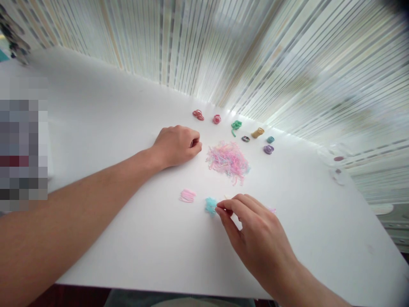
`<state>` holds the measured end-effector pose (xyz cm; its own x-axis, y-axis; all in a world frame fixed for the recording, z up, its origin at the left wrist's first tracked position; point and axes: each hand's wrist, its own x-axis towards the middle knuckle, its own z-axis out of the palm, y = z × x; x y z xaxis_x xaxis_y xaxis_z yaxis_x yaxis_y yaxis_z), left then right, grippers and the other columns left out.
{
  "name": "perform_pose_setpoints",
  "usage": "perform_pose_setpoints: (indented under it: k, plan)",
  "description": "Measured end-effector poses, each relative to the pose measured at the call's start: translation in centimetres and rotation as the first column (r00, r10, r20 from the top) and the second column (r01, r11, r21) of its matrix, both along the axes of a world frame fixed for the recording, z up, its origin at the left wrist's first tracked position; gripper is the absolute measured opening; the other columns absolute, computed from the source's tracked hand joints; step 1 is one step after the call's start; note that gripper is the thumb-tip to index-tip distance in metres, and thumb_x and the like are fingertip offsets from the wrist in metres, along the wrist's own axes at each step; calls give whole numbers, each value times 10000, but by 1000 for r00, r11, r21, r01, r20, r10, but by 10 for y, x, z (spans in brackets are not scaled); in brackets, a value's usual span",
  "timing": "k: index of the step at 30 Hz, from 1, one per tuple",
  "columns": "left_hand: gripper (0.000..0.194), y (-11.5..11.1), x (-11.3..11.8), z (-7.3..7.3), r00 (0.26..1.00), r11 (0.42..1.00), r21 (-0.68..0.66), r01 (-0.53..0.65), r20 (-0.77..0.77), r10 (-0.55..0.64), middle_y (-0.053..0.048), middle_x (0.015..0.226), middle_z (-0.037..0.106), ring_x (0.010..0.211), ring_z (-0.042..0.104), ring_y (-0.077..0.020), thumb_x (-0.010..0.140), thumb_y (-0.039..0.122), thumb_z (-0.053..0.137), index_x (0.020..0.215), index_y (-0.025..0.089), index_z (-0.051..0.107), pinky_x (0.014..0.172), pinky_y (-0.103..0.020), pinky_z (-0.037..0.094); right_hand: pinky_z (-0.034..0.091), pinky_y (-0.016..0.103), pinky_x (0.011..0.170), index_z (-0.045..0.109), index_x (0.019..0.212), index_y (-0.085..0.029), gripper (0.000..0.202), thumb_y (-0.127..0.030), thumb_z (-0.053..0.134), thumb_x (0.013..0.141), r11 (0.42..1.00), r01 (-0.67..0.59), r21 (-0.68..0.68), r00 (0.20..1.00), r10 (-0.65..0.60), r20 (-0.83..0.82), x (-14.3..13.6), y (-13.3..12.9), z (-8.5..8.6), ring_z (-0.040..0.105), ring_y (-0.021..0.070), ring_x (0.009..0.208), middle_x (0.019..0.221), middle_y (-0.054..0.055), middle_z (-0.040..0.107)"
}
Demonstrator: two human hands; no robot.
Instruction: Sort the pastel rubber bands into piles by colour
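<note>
My right hand (pixel 252 221) is closed in a pinch, thumb and index tips at the right edge of a small light-blue heap of thin strands (pixel 211 205). Anything between those fingertips is too small to make out. My left hand (pixel 177 146) rests on the table with its fingers curled closed; what they hold, if anything, is hidden. Just right of it lies a loose pile of thin pastel strands (pixel 228 161), mostly pink. A small pink bunch (pixel 187 196) sits left of the blue heap. Some pink strands (pixel 272 210) show partly behind my right hand.
Along the back of the white table (pixel 143 238) lie small clusters of coloured bands: red (pixel 198 114), green (pixel 236 125), yellow (pixel 257 133) and purple (pixel 269 149), among others. A striped curtain (pixel 204 47) hangs behind. Clear plastic items (pixel 335 164) lie at right.
</note>
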<state>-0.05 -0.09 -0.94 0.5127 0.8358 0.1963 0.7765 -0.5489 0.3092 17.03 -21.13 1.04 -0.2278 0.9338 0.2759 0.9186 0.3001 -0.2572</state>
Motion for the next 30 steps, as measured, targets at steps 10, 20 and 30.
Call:
perform_pose_setpoints:
  k: [10,20,30]
  plan:
    - [304,1,0,0,1000,1000,-8,0,-5,0,-49,930,792,847,689,-239,925,425,507,834,227,719,731,-363,414,545,323,644,743,941,-171,142,-186,628,1023,998,-42,35,997,45,-65,-1,-5,12,694,194,697,783,46,729]
    - [291,0,-1,1,1000,1000,-31,5,12,-5,-47,905,772,830,659,-224,905,411,500,797,224,695,724,-351,404,476,297,530,812,833,-244,187,-372,737,945,975,192,109,979,-184,-86,85,38,45,578,151,533,654,15,704]
    - [302,-1,-1,7,999,1000,-10,-9,-53,8,-46,835,739,778,627,-213,919,424,484,749,224,633,653,-354,327,391,293,532,789,821,-189,246,-415,756,913,924,379,60,809,-299,-507,140,79,-8,534,144,575,664,23,669]
